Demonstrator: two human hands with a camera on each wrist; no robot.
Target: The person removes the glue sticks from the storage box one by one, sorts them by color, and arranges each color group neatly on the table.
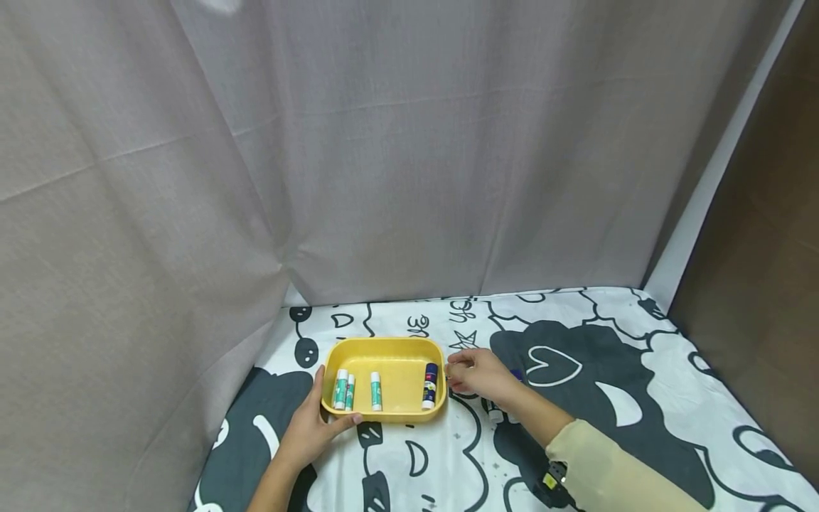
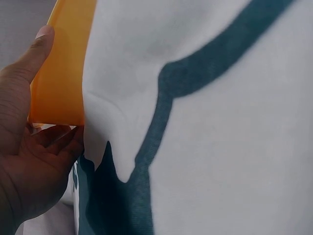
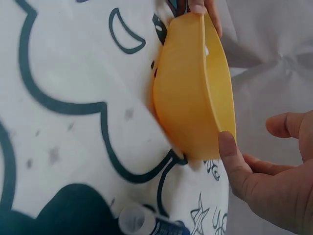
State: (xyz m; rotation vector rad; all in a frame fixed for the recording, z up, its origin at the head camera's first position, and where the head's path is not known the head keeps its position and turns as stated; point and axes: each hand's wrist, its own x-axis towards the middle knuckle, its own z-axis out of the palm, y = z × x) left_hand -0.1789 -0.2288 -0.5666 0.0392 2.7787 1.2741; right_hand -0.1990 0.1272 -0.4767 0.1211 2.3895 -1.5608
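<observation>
A shallow yellow tray lies on the patterned cloth. In it, toward the left, are white-and-green glue sticks; a dark blue glue stick lies near its right end. My left hand grips the near left corner, thumb along the front wall and fingers round the left end, as the left wrist view also shows. At the right end is my right hand, its fingers loosely bent. In the right wrist view one fingertip is right at the tray's rim, and another finger stands away from it.
Another glue stick lies on the cloth, partly behind the right forearm in the head view. The black-and-white cloth covers the surface. A grey curtain hangs behind, and a brown panel stands at the right.
</observation>
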